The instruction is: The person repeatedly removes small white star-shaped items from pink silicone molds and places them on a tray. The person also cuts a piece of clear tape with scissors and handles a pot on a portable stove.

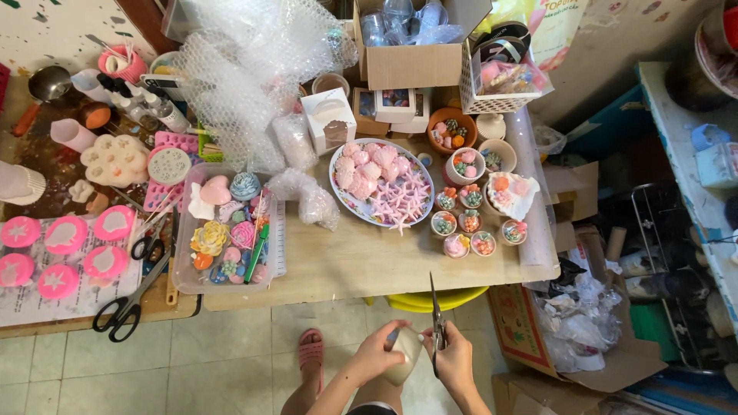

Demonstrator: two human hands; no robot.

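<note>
At the bottom of the head view, my left hand (pixel 380 352) holds a small pale rounded piece (pixel 405 355) against my knee. Beside it, my right hand (pixel 453 357) grips a pair of slim scissors (pixel 436 323), blades pointing up toward the table edge. Both hands sit below the wooden table (pixel 361 261), over the tiled floor. On the table above lies an oval plate (pixel 344 198) piled with pink shell and starfish shapes, next to several small cups (pixel 470 230) of coloured decorations.
A clear tray (pixel 183 269) of flower shapes sits at left, with pink moulds (pixel 65 238) and black scissors (pixel 127 303). Bubble wrap (pixel 246 69), cardboard boxes (pixel 407 54) and a white basket (pixel 500 84) fill the back. A yellow stool (pixel 438 298) is under the table; a box of plastic scraps (pixel 576 323) stands at right.
</note>
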